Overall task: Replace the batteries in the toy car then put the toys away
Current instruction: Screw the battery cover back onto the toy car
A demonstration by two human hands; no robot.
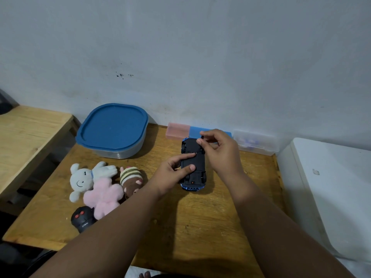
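Hands meet over an upturned blue toy car point(198, 162), black plastic underside up, at the back-centre of the wooden bench point(200, 221), one blue bumper facing the near edge. The left hand point(176, 167) presses a straight forefinger and thumb flat on the chassis. The right hand point(218, 149) pinches a small dark object point(202, 137) above the far wheel, too small to identify.

The car's far end lies just beside a flat blue box point(195, 131), which sits in a row with a pink box point(177, 131) and a clear box point(257, 143) along the wall. Open bench runs from the car to the near edge.

To the left are a clear tub with a blue lid point(112, 129), a white plush point(84, 177), a pink plush point(104, 195), a striped brown plush point(131, 177) and, near the left edge, a black remote with red buttons point(82, 217). A white appliance point(331, 187) abuts the right edge.
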